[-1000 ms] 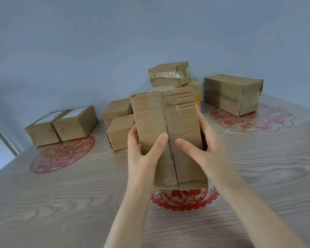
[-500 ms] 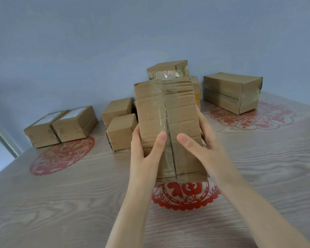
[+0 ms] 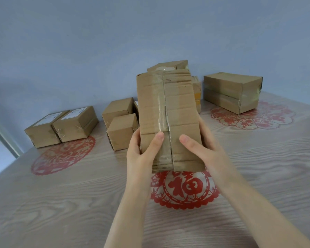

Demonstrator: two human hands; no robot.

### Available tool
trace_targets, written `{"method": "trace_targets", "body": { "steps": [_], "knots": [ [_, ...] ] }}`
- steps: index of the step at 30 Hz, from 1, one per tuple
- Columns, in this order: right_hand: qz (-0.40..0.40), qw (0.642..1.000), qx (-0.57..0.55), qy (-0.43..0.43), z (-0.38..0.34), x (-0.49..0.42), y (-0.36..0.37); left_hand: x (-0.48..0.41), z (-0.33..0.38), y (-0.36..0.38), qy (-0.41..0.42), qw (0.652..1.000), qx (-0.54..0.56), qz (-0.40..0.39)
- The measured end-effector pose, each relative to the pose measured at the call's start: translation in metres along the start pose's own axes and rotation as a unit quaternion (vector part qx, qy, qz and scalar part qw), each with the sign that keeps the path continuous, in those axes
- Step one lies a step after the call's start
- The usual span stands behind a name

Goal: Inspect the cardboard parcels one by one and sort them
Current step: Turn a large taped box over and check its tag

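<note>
A long taped cardboard parcel (image 3: 168,111) is held upright above the table, its taped seam facing me. My left hand (image 3: 141,154) grips its lower left edge with the thumb across the front. My right hand (image 3: 202,149) grips the lower right edge, thumb on the front too. Behind it a middle pile of parcels (image 3: 121,120) stands near the wall, partly hidden by the held one. Two labelled parcels (image 3: 64,126) lie at the left on a red paper-cut. A large taped parcel (image 3: 233,92) sits at the right.
The wooden table (image 3: 43,203) bears three red paper-cut mats: left (image 3: 61,158), right (image 3: 252,119) and a central one with a character (image 3: 184,188) below the held parcel. A blue wall stands right behind the parcels.
The held parcel has risen and tipped more upright, uncovering the central red paper-cut below it. Both hands keep their grip on its lower end.
</note>
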State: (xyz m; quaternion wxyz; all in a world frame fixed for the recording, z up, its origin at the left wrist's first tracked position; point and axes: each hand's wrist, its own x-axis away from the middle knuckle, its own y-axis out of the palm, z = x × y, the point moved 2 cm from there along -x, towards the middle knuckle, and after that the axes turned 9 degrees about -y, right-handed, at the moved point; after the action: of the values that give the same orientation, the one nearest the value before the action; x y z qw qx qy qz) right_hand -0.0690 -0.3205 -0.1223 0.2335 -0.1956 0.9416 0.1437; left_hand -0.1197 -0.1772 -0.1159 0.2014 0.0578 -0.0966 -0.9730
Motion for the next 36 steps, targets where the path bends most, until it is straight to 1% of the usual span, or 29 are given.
{"method": "trace_targets", "body": {
  "steps": [3, 5, 8, 10, 11, 15, 20, 26, 29, 34, 36],
  "knots": [
    [0.037, 0.999, -0.002, 0.003, 0.0014, -0.0013, -0.0035, 0.0022, -0.0001, 0.0023, 0.009, 0.999, -0.025, -0.047],
    [0.039, 0.999, -0.006, 0.012, 0.0023, -0.0021, -0.0062, 0.0024, -0.0020, 0.0042, 0.020, 0.997, -0.046, -0.059],
    [0.008, 1.000, 0.004, 0.011, 0.0014, 0.0000, -0.0033, -0.0001, -0.0047, 0.0035, 0.035, 0.999, -0.020, -0.037],
    [-0.009, 1.000, 0.026, 0.004, 0.0008, 0.0024, 0.0004, -0.0010, -0.0050, 0.0022, 0.027, 0.999, 0.012, -0.030],
    [-0.006, 1.000, 0.028, 0.001, 0.0008, 0.0024, 0.0013, -0.0017, -0.0052, 0.0018, 0.026, 0.999, 0.013, -0.032],
    [0.024, 0.999, 0.024, -0.008, -0.0004, 0.0014, -0.0023, 0.0002, -0.0059, 0.0054, 0.047, 0.997, -0.039, -0.045],
    [-0.036, 0.999, 0.028, -0.013, -0.0005, 0.0021, 0.0012, -0.0023, -0.0051, 0.0003, 0.052, 0.998, 0.004, -0.031],
    [-0.010, 0.999, 0.027, -0.016, -0.0007, 0.0018, -0.0026, -0.0008, -0.0028, 0.0030, 0.073, 0.996, -0.014, -0.050],
    [-0.011, 0.999, 0.030, -0.022, -0.0012, 0.0028, -0.0004, -0.0008, -0.0020, 0.0012, 0.075, 0.996, -0.013, -0.045],
    [0.030, 0.999, 0.013, -0.016, -0.0020, 0.0006, -0.0020, 0.0006, -0.0023, 0.0037, 0.068, 0.996, -0.050, -0.040],
    [0.031, 0.999, 0.008, -0.012, -0.0023, 0.0006, -0.0020, 0.0007, -0.0028, 0.0044, 0.069, 0.996, -0.052, -0.029]
  ]
}}
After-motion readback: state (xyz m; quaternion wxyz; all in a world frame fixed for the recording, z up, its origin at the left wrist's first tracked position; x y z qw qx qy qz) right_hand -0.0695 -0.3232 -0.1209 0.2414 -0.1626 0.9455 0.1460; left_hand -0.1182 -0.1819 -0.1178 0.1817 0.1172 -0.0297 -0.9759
